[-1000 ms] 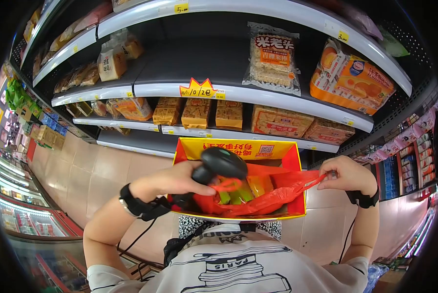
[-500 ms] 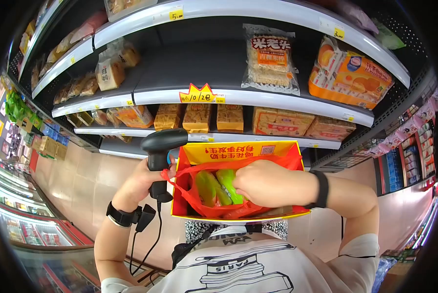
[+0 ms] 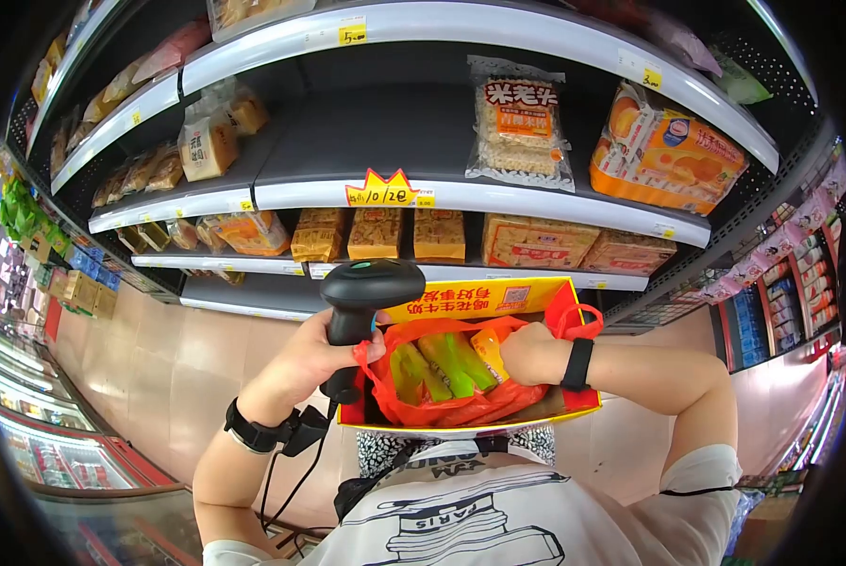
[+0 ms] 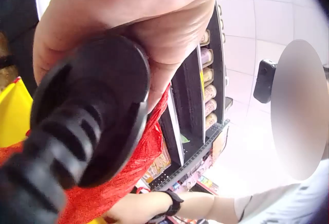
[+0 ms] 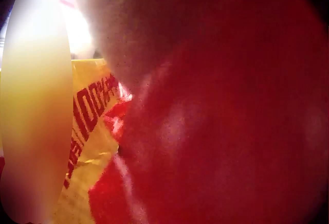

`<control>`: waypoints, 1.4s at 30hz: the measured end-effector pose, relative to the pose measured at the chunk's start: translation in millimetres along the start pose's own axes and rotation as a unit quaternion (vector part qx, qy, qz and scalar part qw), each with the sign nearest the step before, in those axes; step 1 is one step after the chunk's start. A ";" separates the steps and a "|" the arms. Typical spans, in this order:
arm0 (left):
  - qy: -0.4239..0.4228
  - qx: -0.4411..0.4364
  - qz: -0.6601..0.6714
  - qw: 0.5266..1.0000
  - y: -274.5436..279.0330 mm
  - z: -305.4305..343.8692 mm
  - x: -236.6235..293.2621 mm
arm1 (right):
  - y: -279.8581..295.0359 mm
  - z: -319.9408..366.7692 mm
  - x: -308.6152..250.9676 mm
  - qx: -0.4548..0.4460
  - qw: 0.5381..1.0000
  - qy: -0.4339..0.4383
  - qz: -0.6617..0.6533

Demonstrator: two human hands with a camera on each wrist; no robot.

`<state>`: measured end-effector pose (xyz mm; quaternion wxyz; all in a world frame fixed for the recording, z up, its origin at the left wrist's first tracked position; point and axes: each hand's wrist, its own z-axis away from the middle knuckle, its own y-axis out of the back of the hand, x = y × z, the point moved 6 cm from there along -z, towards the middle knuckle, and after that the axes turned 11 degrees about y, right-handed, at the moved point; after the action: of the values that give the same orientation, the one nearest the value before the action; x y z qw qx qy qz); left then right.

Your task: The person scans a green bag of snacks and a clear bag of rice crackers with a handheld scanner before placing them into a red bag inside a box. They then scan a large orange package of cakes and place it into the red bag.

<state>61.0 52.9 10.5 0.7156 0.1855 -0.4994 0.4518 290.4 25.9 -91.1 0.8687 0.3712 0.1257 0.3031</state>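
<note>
My left hand point(image 3: 300, 363) grips the handle of a black handheld barcode scanner point(image 3: 374, 281), its head above the box's left side. Its fingers also hold a handle loop of the red plastic bag point(image 3: 484, 411). In the left wrist view the scanner's grip end point(image 4: 97, 100) and ribbed cord fill the front. The bag sits open inside a yellow and red carton point(image 3: 588, 404). Green packets point(image 3: 453, 362) and an orange packet point(image 3: 489, 353) lie in it. My right hand point(image 3: 534, 353) reaches into the bag beside the orange packet; its fingers are hidden, and I cannot tell what they hold.
Ahead stand store shelves with a bag of rice snacks point(image 3: 520, 123), an orange snack pack point(image 3: 670, 151) and several bread packs point(image 3: 380, 234) lower down. The bag's other handle point(image 3: 576, 319) loops over my right wrist area. A cord hangs from the scanner.
The right hand let go of the bag's right handle and went into the bag, then shifted right inside it. The left hand swung the scanner left off the box, then partly back.
</note>
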 end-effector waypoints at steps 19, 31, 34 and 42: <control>-0.049 0.027 0.043 0.997 -8.1 4.4 1.5 | 20.1 102.5 3.5 0.313 0.949 -0.003 -0.035; -0.056 0.003 -0.006 0.998 -49.2 -4.7 16.5 | 14.4 52.3 46.4 0.189 0.923 0.003 -0.336; -0.045 -0.023 0.007 0.999 -57.0 -4.3 15.1 | -3.8 39.2 56.0 0.150 0.933 -0.058 -0.322; -0.046 -0.024 -0.018 0.998 -58.0 -10.2 13.5 | -7.7 22.1 12.9 0.126 0.980 0.123 -0.088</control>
<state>116.1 36.1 28.8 0.7039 0.1982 -0.5392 0.4177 313.6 17.2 -81.2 0.8157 0.4253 0.3013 0.2508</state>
